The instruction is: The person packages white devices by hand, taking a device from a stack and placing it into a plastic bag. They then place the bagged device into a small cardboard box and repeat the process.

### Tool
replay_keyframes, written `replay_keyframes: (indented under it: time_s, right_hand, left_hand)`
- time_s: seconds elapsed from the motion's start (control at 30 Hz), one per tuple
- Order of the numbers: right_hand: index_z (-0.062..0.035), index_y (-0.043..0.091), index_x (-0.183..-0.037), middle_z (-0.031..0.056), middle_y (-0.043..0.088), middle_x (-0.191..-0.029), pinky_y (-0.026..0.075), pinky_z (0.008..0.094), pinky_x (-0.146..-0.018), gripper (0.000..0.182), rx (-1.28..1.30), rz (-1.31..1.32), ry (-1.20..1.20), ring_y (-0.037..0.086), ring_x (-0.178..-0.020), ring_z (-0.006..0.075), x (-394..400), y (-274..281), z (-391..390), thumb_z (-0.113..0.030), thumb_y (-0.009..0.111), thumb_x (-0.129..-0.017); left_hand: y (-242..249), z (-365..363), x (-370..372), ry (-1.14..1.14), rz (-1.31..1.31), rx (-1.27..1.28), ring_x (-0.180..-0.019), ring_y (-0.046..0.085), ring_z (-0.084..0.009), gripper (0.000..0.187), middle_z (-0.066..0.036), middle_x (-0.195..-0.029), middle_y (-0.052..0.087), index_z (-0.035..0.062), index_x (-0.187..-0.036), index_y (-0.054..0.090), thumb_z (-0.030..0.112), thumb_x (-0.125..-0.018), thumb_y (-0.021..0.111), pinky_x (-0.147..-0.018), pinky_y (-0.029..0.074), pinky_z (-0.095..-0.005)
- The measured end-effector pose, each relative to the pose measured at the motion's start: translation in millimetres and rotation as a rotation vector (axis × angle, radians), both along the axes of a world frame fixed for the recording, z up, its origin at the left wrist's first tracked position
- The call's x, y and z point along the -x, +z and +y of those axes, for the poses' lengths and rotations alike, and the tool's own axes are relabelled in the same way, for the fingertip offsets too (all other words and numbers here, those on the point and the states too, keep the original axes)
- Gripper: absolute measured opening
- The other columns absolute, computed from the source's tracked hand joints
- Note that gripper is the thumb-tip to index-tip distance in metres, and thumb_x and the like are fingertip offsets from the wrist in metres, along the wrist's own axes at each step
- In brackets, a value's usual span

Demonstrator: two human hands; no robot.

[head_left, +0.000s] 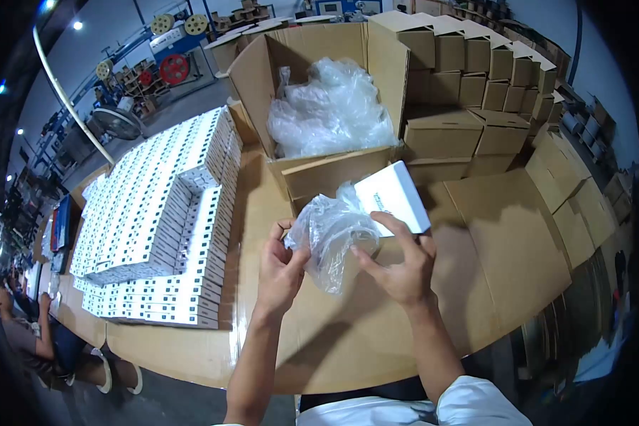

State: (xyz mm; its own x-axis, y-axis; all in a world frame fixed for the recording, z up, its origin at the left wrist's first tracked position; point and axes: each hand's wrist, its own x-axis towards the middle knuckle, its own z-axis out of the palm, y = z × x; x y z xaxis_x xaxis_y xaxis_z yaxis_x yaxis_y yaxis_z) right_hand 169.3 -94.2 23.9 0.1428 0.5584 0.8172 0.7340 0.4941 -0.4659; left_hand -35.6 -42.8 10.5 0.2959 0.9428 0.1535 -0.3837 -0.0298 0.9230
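My left hand (284,268) pinches the edge of a clear plastic bag (326,231), which hangs crumpled between my two hands. A white box (396,197) with small dark print is tilted over the table's far side, just right of the bag. My right hand (403,266) grips this box at its lower edge, the index finger lying across its near corner. The right thumb is stretched toward the bag's side. The other right fingers are partly hidden behind the box and the hand.
A large stack of white printed boxes (149,213) covers the table's left. Behind stands an open carton (248,85) of loose plastic bags (334,110). Brown cartons (444,138) are piled at the back right, with flat cardboard (504,234) on the right. A seated person (32,334) is at far left.
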Motion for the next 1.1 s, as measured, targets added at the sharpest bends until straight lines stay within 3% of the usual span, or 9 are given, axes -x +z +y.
replay_keyframes:
  time_s: [0.2, 0.3, 0.4, 0.43, 0.6, 0.73, 0.9, 1.03, 1.1]
  right_hand:
    - [-0.0061, 0.071, -0.099, 0.0114, 0.070, -0.096, 0.052, 0.0388, -0.078, 0.025, 0.061, -0.003, 0.028, 0.063, -0.089, 0.0290, 14.7, -35.7, 4.5, -0.002, 0.081, -0.076]
    - [-0.0060, 0.071, -0.094, 0.0107, 0.068, -0.089, 0.051, 0.0388, -0.074, 0.019, 0.111, 0.060, 0.071, 0.061, -0.085, 0.0282, 20.6, -42.5, 6.0, 0.000, 0.079, -0.078]
    - [-0.0052, 0.071, -0.092, 0.0103, 0.068, -0.087, 0.050, 0.0369, -0.073, 0.015, 0.171, 0.075, 0.120, 0.062, -0.084, 0.0272, 19.5, -47.9, 2.9, 0.000, 0.077, -0.079]
    - [-0.0042, 0.071, -0.092, 0.0105, 0.069, -0.088, 0.050, 0.0356, -0.073, 0.014, 0.179, 0.084, 0.112, 0.063, -0.084, 0.0263, 18.0, -48.9, 0.0, 0.000, 0.077, -0.080]
    - [0.0023, 0.069, -0.095, 0.0106, 0.068, -0.096, 0.050, 0.0331, -0.074, 0.012, 0.246, 0.203, 0.273, 0.063, -0.084, 0.0191, 7.1, -62.7, -3.2, 0.005, 0.070, -0.083]
    - [-0.0072, 0.072, -0.110, 0.0123, 0.072, -0.102, 0.051, 0.0369, -0.085, 0.035, 0.148, 0.277, 0.420, 0.066, -0.092, 0.0289, 3.7, -40.8, -2.7, -0.002, 0.072, -0.076]
    - [-0.0085, 0.065, -0.131, 0.0095, 0.066, -0.127, 0.048, 0.0424, -0.103, 0.072, 0.093, -0.222, 0.215, 0.052, -0.127, 0.0327, 4.0, -47.4, 2.6, -0.006, 0.088, -0.062]
    - [-0.0129, 0.068, -0.128, 0.0108, 0.066, -0.127, 0.049, 0.0431, -0.103, 0.069, 0.278, 0.021, 0.353, 0.055, -0.124, 0.0319, 7.5, -47.2, 0.8, -0.008, 0.089, -0.063]
    - [-0.0132, 0.071, -0.123, 0.0113, 0.067, -0.126, 0.050, 0.0428, -0.101, 0.063, 0.253, -0.021, 0.395, 0.058, -0.120, 0.0325, 5.3, -57.0, 4.4, -0.008, 0.089, -0.063]
  left_hand:
    - [-28.1, -1.7, 10.0, -0.039, 0.116, -0.022, -0.092, 0.060, -0.0078, 0.041, -0.007, -0.112, 0.062, 0.0011, -0.130, 0.045, -0.003, -0.092, 0.057, -0.077, 0.050, -0.0218]
    - [-46.0, 8.1, 10.7, 0.006, -0.065, 0.078, -0.087, 0.061, -0.0070, 0.032, -0.005, -0.107, 0.065, 0.0003, -0.125, 0.052, 0.002, -0.094, 0.059, -0.073, 0.050, -0.0218]
    - [-63.2, 18.4, 14.7, 0.068, 0.129, 0.162, -0.077, 0.062, -0.0064, 0.022, -0.003, -0.096, 0.068, 0.0006, -0.117, 0.058, 0.009, -0.097, 0.061, -0.067, 0.050, -0.0223]
    - [-55.0, 15.7, 12.6, 0.107, -0.011, 0.274, -0.068, 0.062, -0.0073, 0.014, -0.001, -0.082, 0.067, 0.0023, -0.109, 0.060, 0.012, -0.098, 0.062, -0.062, 0.051, -0.0239]
    - [-68.6, 19.0, 34.9, 0.048, -0.154, 0.420, -0.062, 0.060, -0.0070, 0.014, -0.002, -0.082, 0.064, 0.0045, -0.108, 0.056, 0.010, -0.097, 0.062, -0.052, 0.051, -0.0216]
    - [-57.7, 14.1, 31.5, 0.063, -0.119, 0.453, -0.068, 0.064, -0.0108, 0.027, -0.006, -0.093, 0.066, 0.0043, -0.120, 0.050, 0.007, -0.095, 0.062, -0.057, 0.056, -0.0262]
    - [-57.3, 8.1, 31.6, -0.066, 0.008, 0.444, -0.051, 0.056, -0.0052, 0.030, -0.003, -0.081, 0.065, 0.0032, -0.122, 0.049, 0.006, -0.095, 0.062, -0.043, 0.046, -0.0200]
    - [-68.8, 6.3, 32.2, -0.262, 0.057, 0.471, -0.037, 0.044, -0.0024, 0.030, 0.002, -0.070, 0.062, 0.0027, -0.121, 0.051, 0.003, -0.094, 0.061, -0.033, 0.033, -0.0171]
    - [-70.9, 7.5, 36.2, -0.385, 0.102, 0.463, -0.050, 0.054, -0.0039, 0.029, -0.002, -0.082, 0.065, 0.0024, -0.123, 0.053, 0.004, -0.094, 0.059, -0.041, 0.039, -0.0164]
